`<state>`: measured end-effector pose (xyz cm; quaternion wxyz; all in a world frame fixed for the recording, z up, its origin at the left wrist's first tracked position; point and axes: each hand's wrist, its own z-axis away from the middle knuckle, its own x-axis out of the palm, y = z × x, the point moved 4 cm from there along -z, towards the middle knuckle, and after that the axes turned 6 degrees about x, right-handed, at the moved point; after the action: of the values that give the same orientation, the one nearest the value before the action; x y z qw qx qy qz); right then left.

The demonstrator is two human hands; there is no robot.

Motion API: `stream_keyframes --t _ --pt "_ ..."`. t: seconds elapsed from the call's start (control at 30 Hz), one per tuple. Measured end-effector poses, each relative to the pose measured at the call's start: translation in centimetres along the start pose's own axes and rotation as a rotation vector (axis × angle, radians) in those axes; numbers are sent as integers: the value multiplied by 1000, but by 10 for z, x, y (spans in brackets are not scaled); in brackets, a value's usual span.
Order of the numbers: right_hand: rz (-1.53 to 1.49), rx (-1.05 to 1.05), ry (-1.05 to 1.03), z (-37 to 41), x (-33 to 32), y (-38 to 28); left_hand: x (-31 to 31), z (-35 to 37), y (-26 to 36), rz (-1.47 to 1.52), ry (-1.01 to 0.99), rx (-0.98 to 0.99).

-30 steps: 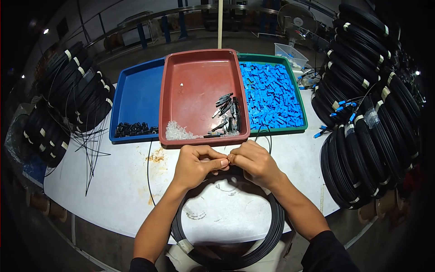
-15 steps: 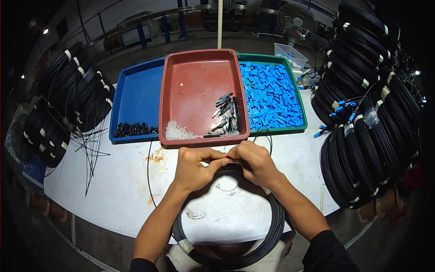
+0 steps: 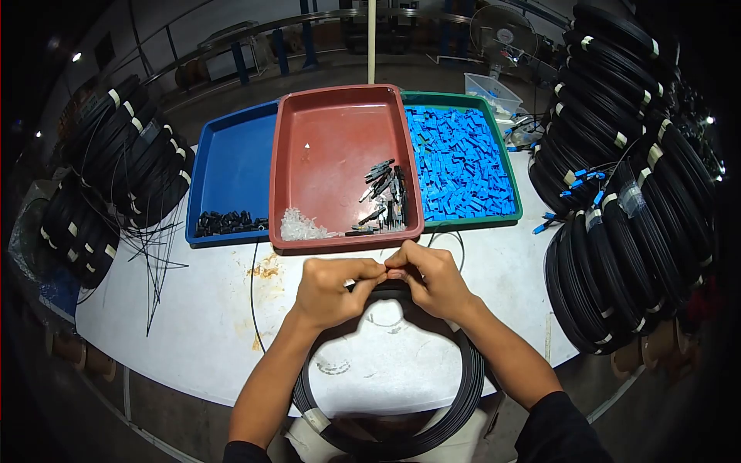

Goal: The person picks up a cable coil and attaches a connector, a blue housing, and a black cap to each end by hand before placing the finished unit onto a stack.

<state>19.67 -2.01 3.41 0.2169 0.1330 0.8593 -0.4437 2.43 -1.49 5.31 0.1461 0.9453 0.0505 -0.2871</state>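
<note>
My left hand (image 3: 330, 292) and my right hand (image 3: 436, 284) meet fingertip to fingertip just in front of the red tray (image 3: 340, 139). Both are closed in a pinch; what sits between the fingers is too small and covered to make out. Below them a coil of black cable (image 3: 474, 370) hangs partly over the table's front edge, its far side behind my hands. A thin loop of cable (image 3: 463, 251) rises by my right hand, and another strand (image 3: 253, 301) curves down left of my left hand.
Clear small sleeves (image 3: 303, 225) and dark connector parts (image 3: 386, 197) lie in the red tray. The blue tray (image 3: 231, 162) holds small black pieces (image 3: 230, 222); the green tray (image 3: 509, 185) holds blue connector housings (image 3: 463, 162). Cable coils stand stacked left (image 3: 127, 154) and right (image 3: 594, 278).
My hands stay pinched together, with only a slight shift of the fingers; a right fingertip shows a little more. Trays and coils have not moved on the table.
</note>
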Motion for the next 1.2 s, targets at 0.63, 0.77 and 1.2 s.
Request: stream_keyframes --t 0.63,0.77,1.2 --pt "241 -409 69 3 -6 -26 3 11 -20 680 86 -768" --pt "306 -377 68 6 -5 -25 9 14 -21 803 87 -764" --pt "284 -408 51 1 -3 -21 7 14 -20 699 85 -790"
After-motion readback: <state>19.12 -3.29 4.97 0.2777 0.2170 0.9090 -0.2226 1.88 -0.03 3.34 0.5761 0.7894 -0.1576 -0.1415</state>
